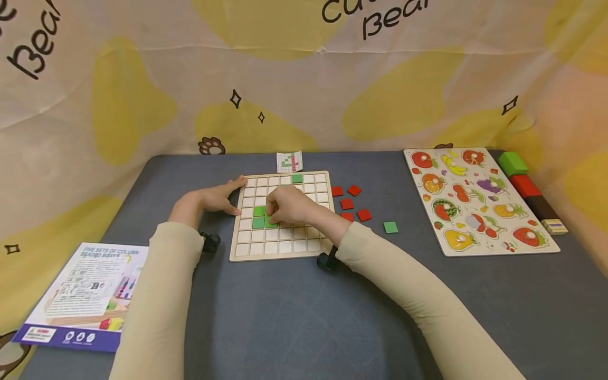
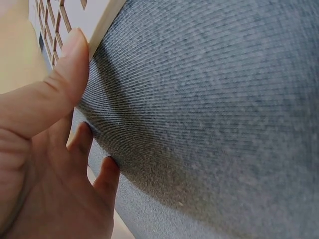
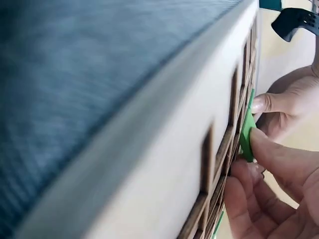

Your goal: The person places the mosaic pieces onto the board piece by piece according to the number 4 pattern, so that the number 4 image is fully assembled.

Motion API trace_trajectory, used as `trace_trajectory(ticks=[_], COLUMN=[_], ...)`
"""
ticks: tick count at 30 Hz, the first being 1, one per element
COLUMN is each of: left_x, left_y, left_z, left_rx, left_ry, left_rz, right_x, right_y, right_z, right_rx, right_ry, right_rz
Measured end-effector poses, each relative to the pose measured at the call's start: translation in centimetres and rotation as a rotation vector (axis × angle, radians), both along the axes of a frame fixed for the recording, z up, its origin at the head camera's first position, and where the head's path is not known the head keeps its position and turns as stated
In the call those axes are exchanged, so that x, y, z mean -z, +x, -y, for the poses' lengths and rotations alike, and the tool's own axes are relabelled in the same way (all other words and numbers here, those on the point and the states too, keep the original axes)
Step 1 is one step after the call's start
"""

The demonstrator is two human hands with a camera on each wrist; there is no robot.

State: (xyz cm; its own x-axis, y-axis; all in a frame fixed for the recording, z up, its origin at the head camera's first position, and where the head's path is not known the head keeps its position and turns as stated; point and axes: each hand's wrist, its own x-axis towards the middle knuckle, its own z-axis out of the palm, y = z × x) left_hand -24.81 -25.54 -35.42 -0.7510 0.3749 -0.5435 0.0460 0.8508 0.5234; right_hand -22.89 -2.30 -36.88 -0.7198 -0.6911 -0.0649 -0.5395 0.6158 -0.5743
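Note:
A wooden grid board [image 1: 285,245] lies on the dark grey table. My right hand [image 1: 287,206] is over its middle and pinches a green square tile [image 3: 246,130] at a grid cell, next to two green tiles [image 1: 258,217] lying in cells. One more green tile [image 1: 297,178] sits in the top row. My left hand [image 1: 219,198] rests with straight fingers against the board's left edge [image 2: 102,31], thumb touching it. Beside the board's right edge lie several loose red tiles [image 1: 349,203] and one green tile [image 1: 391,227].
A small pattern card [image 1: 290,161] stands behind the board. A fruit peg puzzle [image 1: 475,200] lies at the right, with green, red and dark blocks [image 1: 524,184] beyond it. A printed box [image 1: 85,295] lies at the front left. Yellow-patterned cloth walls surround the table.

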Motion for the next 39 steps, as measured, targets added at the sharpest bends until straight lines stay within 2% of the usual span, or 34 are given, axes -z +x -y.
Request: trace_trajectory(ticks=[7, 11, 15, 22, 27, 33, 39], left_x=[0.1, 0.0, -0.1, -0.2, -0.3, -0.3, -0.1], left_y=[0.0, 0.0, 0.1, 0.2, 0.2, 0.2, 0.0], left_z=[0.1, 0.3, 0.1, -0.2, -0.1, 0.0, -0.3], left_rx=[-0.003, 0.001, 0.003, 0.008, 0.017, 0.026, 0.036], left_ry=[0.014, -0.013, -0.033, -0.054, -0.055, -0.049, -0.065], left_rz=[0.014, 0.016, 0.007, -0.022, -0.045, -0.063, -0.073], right_x=[0.1, -0.2, -0.7, -1.5, -2.1, -2.4, -2.7], right_y=[0.4, 0.6, 0.3, -1.3, -2.2, -2.7, -2.0], right_z=[0.2, 0.0, -1.5, -8.0, -13.7, -19.1, -22.1], right_rx=[0.01, 0.015, 0.03, 0.083, 0.065, 0.026, -0.028], right_ry=[0.056, 0.085, 0.105, 0.081, 0.07, 0.166, 0.266], right_rz=[-0.058, -0.057, -0.038, -0.009, 0.04, 0.161, 0.285])
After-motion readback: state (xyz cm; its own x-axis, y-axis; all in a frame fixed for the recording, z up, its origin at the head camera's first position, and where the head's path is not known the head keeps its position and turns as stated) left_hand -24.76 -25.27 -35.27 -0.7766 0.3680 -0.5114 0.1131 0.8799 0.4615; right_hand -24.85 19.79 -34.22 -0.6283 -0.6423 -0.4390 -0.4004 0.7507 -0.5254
